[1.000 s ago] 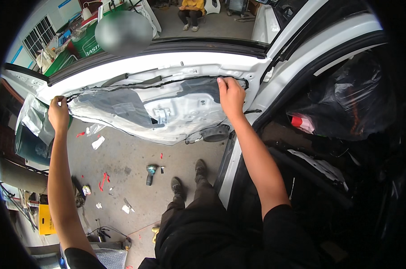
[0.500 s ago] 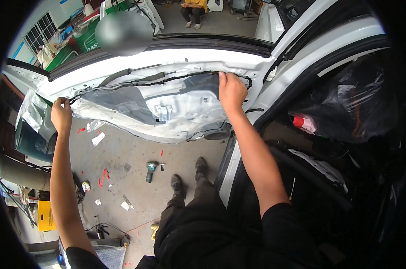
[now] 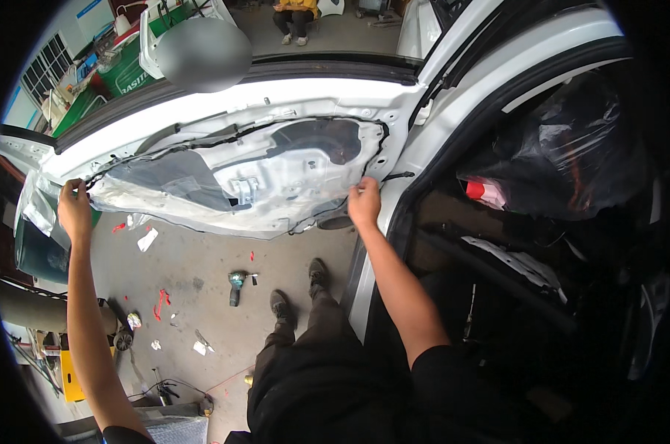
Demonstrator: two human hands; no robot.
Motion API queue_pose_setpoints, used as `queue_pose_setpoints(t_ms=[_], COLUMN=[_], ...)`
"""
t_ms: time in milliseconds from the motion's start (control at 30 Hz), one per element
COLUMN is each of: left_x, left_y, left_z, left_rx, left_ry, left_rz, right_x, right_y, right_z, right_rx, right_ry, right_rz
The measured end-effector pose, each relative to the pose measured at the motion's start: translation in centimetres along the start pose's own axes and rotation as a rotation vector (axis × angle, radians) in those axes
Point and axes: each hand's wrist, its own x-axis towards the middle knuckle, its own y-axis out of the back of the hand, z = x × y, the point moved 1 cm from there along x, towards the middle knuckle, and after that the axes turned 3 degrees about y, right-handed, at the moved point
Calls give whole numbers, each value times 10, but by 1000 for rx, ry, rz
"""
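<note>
A clear plastic door liner (image 3: 194,206) with a black sealant bead along its border hangs over the inner side of a white car door (image 3: 224,102). My left hand (image 3: 74,213) pinches the liner's far-left corner, fingers closed. At the lower right edge of the liner, my right hand (image 3: 364,204) is closed on its border, beside a round black speaker (image 3: 336,221). The liner lies against the metal along its upper and right border, and its lower edge sags. Through the film a pale metal bracket (image 3: 244,191) shows.
A teal cordless drill (image 3: 236,287) lies on the floor among red scraps (image 3: 160,303) and paper bits, left of my feet. To the right is the car's dark interior with a plastic-wrapped seat (image 3: 572,159). Beyond the door sits a person (image 3: 296,18) in yellow.
My right hand has come down from the liner's upper right edge to its lower right edge. My left hand still holds the left corner. The whole view has shifted slightly.
</note>
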Motion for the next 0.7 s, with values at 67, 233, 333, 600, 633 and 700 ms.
queue_pose_setpoints(t_ms=[67,233,333,600,633,700], left_x=[9,5,10,14,17,17], left_y=[-7,5,4,5,2,2], left_z=[17,-2,-4,2,-8,-11], left_rx=[-72,-50,-14,-88,-74,-68], left_ry=[-17,-35,-56,-29,-62,-57], left_rz=[-24,-34,-32,-79,-77,-78], right_x=[15,26,27,22,20,12], right_y=[-16,-8,-4,-8,-10,-10], right_z=[83,68,72,81,79,75], right_rx=[-21,350,163,82,139,83], right_ry=[2,58,158,175,85,79], right_rz=[229,-83,6,3,4,-17])
